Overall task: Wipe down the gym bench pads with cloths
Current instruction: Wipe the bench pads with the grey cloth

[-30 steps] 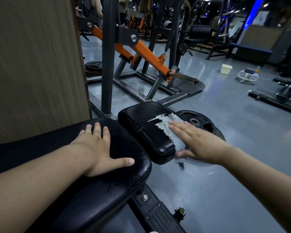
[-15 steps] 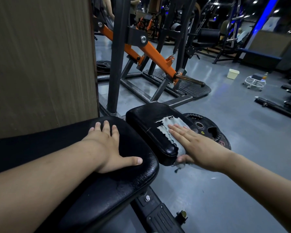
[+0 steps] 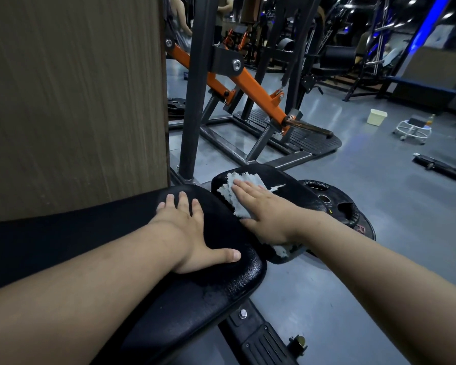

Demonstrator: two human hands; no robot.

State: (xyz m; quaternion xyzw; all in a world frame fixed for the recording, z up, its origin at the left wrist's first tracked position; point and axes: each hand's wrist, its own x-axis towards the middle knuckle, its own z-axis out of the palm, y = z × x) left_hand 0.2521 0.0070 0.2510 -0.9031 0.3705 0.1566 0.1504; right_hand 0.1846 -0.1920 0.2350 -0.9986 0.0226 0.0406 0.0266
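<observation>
Two black bench pads lie end to end in the head view. On the long near pad [image 3: 208, 293] my left hand [image 3: 192, 233] rests flat, fingers spread, holding nothing. The smaller far pad [image 3: 284, 180] has a torn white patch in its cover. A pale grey cloth [image 3: 237, 193] is spread over that pad's left side, and my right hand [image 3: 266, 214] presses flat on it. Part of the cloth hangs off the near edge under my wrist.
A brown wall panel [image 3: 74, 101] stands close on the left. An orange and grey machine frame [image 3: 248, 85] rises just beyond the pads. Black weight plates [image 3: 340, 206] lie on the floor right of the small pad. The bench's base rail [image 3: 258, 335] runs below. A small tub [image 3: 377, 117] and a stool [image 3: 413, 127] stand far right.
My right hand has slid the cloth from the right edge of the small pad across to its left side, uncovering the torn patch. My left hand stays flat on the near pad.
</observation>
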